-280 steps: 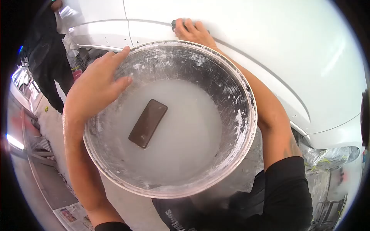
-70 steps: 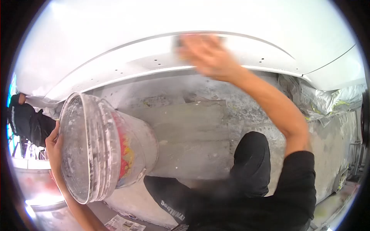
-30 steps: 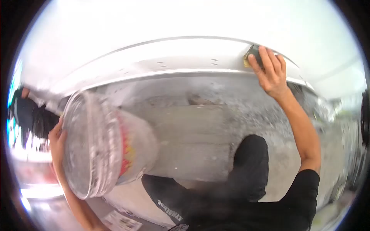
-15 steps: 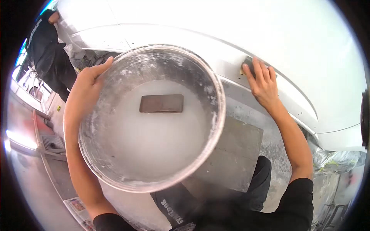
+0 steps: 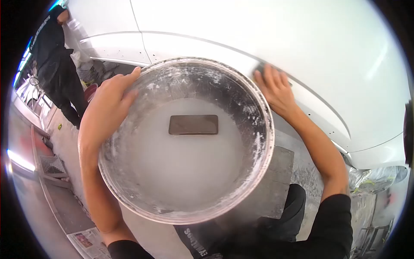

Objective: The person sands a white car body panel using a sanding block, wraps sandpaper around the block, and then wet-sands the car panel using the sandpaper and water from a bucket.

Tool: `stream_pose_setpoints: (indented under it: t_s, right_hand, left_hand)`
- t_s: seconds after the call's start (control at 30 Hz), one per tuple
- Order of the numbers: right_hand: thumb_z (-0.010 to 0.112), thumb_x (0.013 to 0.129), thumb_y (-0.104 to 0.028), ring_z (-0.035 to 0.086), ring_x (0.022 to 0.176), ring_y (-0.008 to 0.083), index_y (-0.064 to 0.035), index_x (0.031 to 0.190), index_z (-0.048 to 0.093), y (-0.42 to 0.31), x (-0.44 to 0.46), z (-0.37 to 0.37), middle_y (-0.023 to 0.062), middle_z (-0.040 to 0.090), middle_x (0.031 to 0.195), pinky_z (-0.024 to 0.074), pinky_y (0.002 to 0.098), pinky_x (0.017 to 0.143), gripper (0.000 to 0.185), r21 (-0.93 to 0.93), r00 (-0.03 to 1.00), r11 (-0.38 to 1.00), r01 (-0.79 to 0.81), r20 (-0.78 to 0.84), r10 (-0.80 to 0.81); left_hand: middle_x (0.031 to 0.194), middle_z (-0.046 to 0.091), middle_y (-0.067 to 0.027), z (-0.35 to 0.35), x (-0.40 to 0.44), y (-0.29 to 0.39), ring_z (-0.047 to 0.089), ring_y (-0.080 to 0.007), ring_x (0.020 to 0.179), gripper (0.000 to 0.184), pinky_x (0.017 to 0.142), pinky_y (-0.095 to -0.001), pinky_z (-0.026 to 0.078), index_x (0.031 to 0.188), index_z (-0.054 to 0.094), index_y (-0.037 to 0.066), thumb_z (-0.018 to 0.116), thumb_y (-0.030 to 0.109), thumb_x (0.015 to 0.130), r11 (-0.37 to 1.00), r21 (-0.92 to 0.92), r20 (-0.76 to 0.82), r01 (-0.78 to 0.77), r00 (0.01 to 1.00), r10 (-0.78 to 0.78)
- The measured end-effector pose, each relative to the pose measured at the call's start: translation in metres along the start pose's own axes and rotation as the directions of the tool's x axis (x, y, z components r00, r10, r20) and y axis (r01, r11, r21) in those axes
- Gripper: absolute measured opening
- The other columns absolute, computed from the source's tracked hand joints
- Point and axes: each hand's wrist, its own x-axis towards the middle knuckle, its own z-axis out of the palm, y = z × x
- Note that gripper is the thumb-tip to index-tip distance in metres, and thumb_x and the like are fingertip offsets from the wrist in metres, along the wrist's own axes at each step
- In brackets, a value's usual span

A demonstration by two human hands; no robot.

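My left hand (image 5: 107,101) is closed over the left rim of a large round bucket (image 5: 246,101), thumb inside and fingers outside. Cloudy whitish water (image 5: 194,168) fills its lower part, and a brown rectangular block (image 5: 193,124) shows at the surface. White residue streaks the dark inner wall. Beyond the bucket's right rim, my right hand (image 5: 278,93) presses a small dark sanding block (image 5: 260,69) against the white car body panel (image 5: 319,56). Motion smears that block, and my fingers partly cover it.
Another person (image 5: 54,64) in dark clothes stands at the far left beside the car. A grey slab-like surface (image 5: 278,181) lies under the bucket's right side. Crumpled plastic sheeting (image 5: 373,179) hangs at the right, and a newspaper (image 5: 88,241) lies lower left.
My right hand and the sanding block have slid left along the panel. The bucket, with my left hand on it, sits slightly further right and lower in view.
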Motion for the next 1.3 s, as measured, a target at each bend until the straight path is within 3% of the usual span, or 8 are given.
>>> stream_pose_setpoints:
  t_s: [0.13,0.2,0.43,0.67,0.87,1.03,1.13,1.3]
  right_hand:
    - [0.063,0.091,-0.021,0.051,0.128,0.0342,0.0024,0.122,0.062,-0.052,0.14,0.017,0.0195,0.058,0.124,0.042,0.049,0.104,0.039,0.359,0.997,0.93,0.083,-0.038,-0.074]
    - [0.064,0.09,-0.023,0.052,0.125,0.0339,0.0012,0.123,0.061,-0.071,0.187,0.034,0.0207,0.057,0.125,0.0423,0.0462,0.1,0.041,0.053,0.994,0.994,0.1,0.035,-0.102]
    - [0.067,0.09,-0.027,0.052,0.125,0.0337,0.0012,0.123,0.062,-0.021,0.061,0.009,0.0226,0.057,0.127,0.0424,0.0435,0.096,0.044,0.137,0.996,0.99,0.019,-0.083,-0.008]
    - [0.061,0.098,-0.024,0.054,0.128,0.0391,0.0022,0.13,0.055,-0.076,0.188,0.043,0.0301,0.054,0.134,0.0415,0.057,0.103,0.042,-0.121,0.984,0.985,0.12,0.148,-0.101]
    - [0.064,0.092,-0.03,0.049,0.133,0.0375,-0.0041,0.15,0.043,-0.008,0.018,0.002,0.0271,0.049,0.142,0.0427,0.0527,0.103,0.066,0.118,0.998,0.992,-0.043,0.056,0.037]
    - [0.069,0.09,-0.025,0.048,0.132,0.0397,0.0012,0.135,0.052,-0.028,0.103,0.013,0.0249,0.052,0.133,0.0396,0.053,0.11,0.055,0.535,0.999,0.845,0.019,0.028,-0.04]
    - [0.066,0.092,-0.024,0.047,0.134,0.0383,0.0036,0.132,0.053,-0.082,0.203,0.06,0.0221,0.056,0.13,0.0383,0.0499,0.111,0.051,-0.026,0.991,0.994,0.104,0.087,-0.102]
    - [0.06,0.094,-0.018,0.049,0.132,0.0382,0.0011,0.144,0.047,-0.021,0.072,0.014,0.0254,0.052,0.138,0.04,0.0521,0.107,0.056,0.278,0.999,0.96,0.036,0.023,-0.044]
  left_hand:
    - [0.106,0.065,-0.0225,0.001,0.004,0.001,0.062,-0.0389,0.099,0.05,0.097,-0.0392,0.046,0.144,0.056,0.001,0.056,0.001,0.094,0.996,-0.083,0.038,0.031,0.999,-0.028]
    - [0.102,0.064,-0.0226,-0.008,0.007,0.001,0.062,-0.0392,0.099,0.05,0.096,-0.0404,0.046,0.144,0.056,0.001,0.055,0.0,0.093,0.995,-0.075,0.067,0.059,0.996,-0.054]
    - [0.096,0.062,-0.024,0.001,0.004,0.005,0.063,-0.0388,0.095,0.051,0.093,-0.0408,0.047,0.143,0.056,-0.001,0.051,-0.003,0.092,0.999,-0.025,0.005,0.044,0.999,-0.044]
    - [0.091,0.06,-0.0231,-0.001,0.006,0.005,0.063,-0.0373,0.091,0.051,0.091,-0.0404,0.048,0.143,0.057,0.001,0.05,-0.001,0.093,0.996,-0.017,0.022,0.09,0.996,-0.09]
    - [0.095,0.061,-0.0225,0.001,0.001,0.004,0.062,-0.0382,0.096,0.049,0.092,-0.041,0.047,0.142,0.057,-0.001,0.054,0.004,0.093,0.999,0.026,-0.013,0.031,0.999,-0.03]
    - [0.095,0.061,-0.0221,0.004,0.005,0.001,0.062,-0.0366,0.095,0.049,0.093,-0.0403,0.047,0.141,0.057,-0.001,0.055,0.004,0.092,0.998,-0.035,-0.01,0.044,0.999,-0.045]
    - [0.094,0.061,-0.0224,0.0,0.006,0.004,0.062,-0.0364,0.094,0.05,0.093,-0.0405,0.047,0.141,0.057,-0.002,0.055,0.003,0.091,0.993,-0.098,0.03,0.07,0.997,-0.067]
    - [0.098,0.062,-0.024,-0.003,0.007,0.004,0.063,-0.0364,0.096,0.051,0.095,-0.0407,0.047,0.142,0.057,-0.002,0.055,0.003,0.091,0.997,-0.05,0.042,0.065,0.997,-0.062]
